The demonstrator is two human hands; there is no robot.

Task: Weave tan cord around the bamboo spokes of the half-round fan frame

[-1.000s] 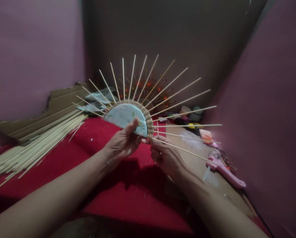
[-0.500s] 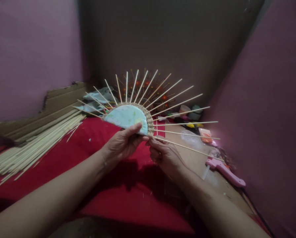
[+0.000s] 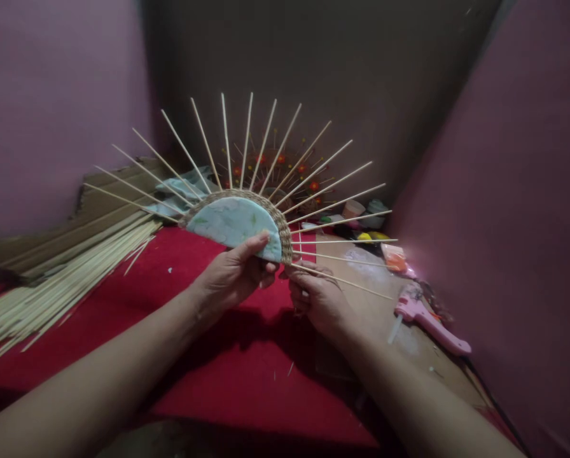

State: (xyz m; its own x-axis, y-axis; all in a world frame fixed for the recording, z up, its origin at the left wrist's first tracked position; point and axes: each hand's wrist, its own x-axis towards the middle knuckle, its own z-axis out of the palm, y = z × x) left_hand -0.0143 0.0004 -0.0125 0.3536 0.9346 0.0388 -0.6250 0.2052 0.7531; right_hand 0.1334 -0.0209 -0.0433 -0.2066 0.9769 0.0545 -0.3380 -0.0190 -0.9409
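Note:
Raised above the table is a half-round piece (image 3: 228, 222) covered in pale blue patterned fabric. A braided straw trim (image 3: 285, 232) runs along its curved edge. Several thin wooden sticks (image 3: 273, 140) fan outward from that edge like rays. My left hand (image 3: 240, 270) grips the piece at its lower right, thumb on the fabric and fingers beneath. Close beside it, my right hand (image 3: 318, 289) has its fingers closed at the lower right corner, where the trim ends and the lowest stick (image 3: 347, 280) starts. Exactly what these fingertips pinch is partly hidden.
A bundle of loose sticks (image 3: 70, 280) lies on the red cloth (image 3: 180, 305) at left, beside cardboard (image 3: 118, 184). At right, a pink glue gun (image 3: 428, 321) rests on a brown board (image 3: 333, 254). Behind stands a decorated piece with red flowers (image 3: 285, 168).
The half-round piece has turned to face me more squarely; its left side has swung left and its sticks appear higher. Both hands stay on its lower right.

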